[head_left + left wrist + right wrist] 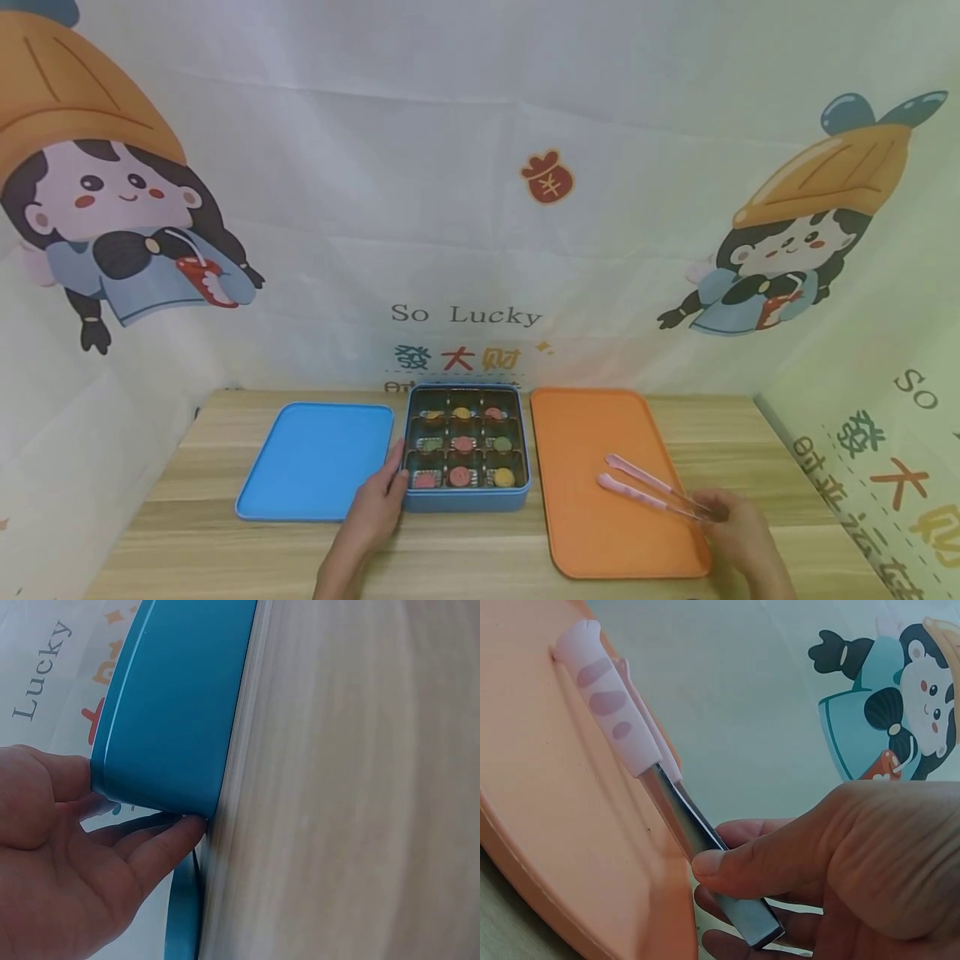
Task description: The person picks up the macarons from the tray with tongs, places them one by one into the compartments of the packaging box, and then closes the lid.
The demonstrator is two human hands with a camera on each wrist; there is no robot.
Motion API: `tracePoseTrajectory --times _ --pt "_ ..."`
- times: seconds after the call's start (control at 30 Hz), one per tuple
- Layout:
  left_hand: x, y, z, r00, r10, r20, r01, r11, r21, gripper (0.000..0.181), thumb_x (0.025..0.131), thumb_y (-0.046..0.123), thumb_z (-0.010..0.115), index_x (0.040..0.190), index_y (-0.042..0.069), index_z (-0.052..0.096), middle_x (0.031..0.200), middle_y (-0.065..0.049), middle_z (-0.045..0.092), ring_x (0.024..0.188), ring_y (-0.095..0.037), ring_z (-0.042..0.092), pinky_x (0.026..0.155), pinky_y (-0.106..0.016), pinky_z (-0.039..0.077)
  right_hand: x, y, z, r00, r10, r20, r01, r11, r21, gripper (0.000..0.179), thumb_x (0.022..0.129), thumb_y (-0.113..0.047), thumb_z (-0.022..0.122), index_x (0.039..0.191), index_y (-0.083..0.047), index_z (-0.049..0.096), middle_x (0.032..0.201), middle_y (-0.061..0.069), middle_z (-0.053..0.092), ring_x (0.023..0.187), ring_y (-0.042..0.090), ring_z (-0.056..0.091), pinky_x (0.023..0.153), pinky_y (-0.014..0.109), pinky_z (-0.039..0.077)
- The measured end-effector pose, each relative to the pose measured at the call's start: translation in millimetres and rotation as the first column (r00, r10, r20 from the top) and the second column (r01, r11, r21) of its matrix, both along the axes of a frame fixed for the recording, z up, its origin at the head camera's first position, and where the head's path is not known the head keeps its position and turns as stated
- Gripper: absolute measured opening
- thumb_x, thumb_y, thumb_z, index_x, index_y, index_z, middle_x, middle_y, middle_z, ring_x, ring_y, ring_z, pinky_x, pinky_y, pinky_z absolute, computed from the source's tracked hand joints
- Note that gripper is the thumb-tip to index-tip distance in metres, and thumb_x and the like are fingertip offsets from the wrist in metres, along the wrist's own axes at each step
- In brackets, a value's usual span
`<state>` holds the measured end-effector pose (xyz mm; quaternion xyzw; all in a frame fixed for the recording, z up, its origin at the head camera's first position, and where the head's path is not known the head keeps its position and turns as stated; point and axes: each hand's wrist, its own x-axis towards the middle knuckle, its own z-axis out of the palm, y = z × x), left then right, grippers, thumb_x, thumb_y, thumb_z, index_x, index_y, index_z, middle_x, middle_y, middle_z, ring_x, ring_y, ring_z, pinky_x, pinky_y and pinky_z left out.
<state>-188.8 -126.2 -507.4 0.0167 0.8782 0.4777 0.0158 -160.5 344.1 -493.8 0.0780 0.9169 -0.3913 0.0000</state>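
A blue square tin (467, 500) stands at the middle of the table, its dark tray divided into compartments with several small red, yellow and green round pieces in them. My left hand (377, 508) holds the tin by its front left corner; in the left wrist view the thumb lies at the rim of the tin (176, 712) and the fingers (169, 851) reach along its side. Metal tongs (651, 490) with pink paw-shaped tips are in my right hand (738, 529), pinched near their joined end between thumb and fingers. Their two arms are spread a little over the orange tray.
The orange tray (592, 533) lies flat right of the tin. A blue lid-like tray (318, 458) lies to its left. Both rest on the wooden table (465, 558), and a printed cloth (337, 167) hangs behind and at the sides.
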Motion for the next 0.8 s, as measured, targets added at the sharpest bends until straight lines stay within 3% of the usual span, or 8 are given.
tracePoseTrajectory --times 0.2,0.53,0.8 --pt "-1.4 -0.7 -0.4 1.000 -0.004 -0.006 0.004 1.000 -0.007 0.052 0.107 0.015 0.039 0.156 0.001 0.026 0.150 -0.029 0.039 0.137 -0.049 0.037 0.111 -0.061 0.035 -1.7 2.9 -4.5 1.000 0.000 0.009 0.000 1.000 0.009 0.035 0.077 0.011 0.069 0.111 0.017 0.063 0.110 0.031 0.067 0.100 0.040 0.068 0.072 0.019 0.054" --pt "-0.3 -1.4 -2.5 1.000 0.006 0.016 -0.006 1.000 -0.015 0.053 0.107 0.016 0.039 0.156 0.004 0.025 0.150 -0.029 0.039 0.137 -0.050 0.038 0.111 -0.061 0.035 -1.2 12.0 -9.4 0.999 0.010 0.035 -0.012 0.998 0.068 0.031 0.076 0.009 0.070 0.106 0.012 0.065 0.104 0.026 0.069 0.094 0.031 0.065 0.075 0.030 0.051" --pt "-1.2 -0.5 -1.6 1.000 0.007 0.004 -0.007 1.000 -0.027 0.052 0.107 0.017 0.039 0.156 0.004 0.027 0.150 -0.029 0.039 0.136 -0.050 0.038 0.111 -0.061 0.035 1.6 11.3 -6.2 0.998 0.017 0.052 -0.018 1.000 0.026 0.036 0.078 0.006 0.069 0.113 0.016 0.061 0.112 0.031 0.067 0.103 0.041 0.065 0.075 0.022 0.052"
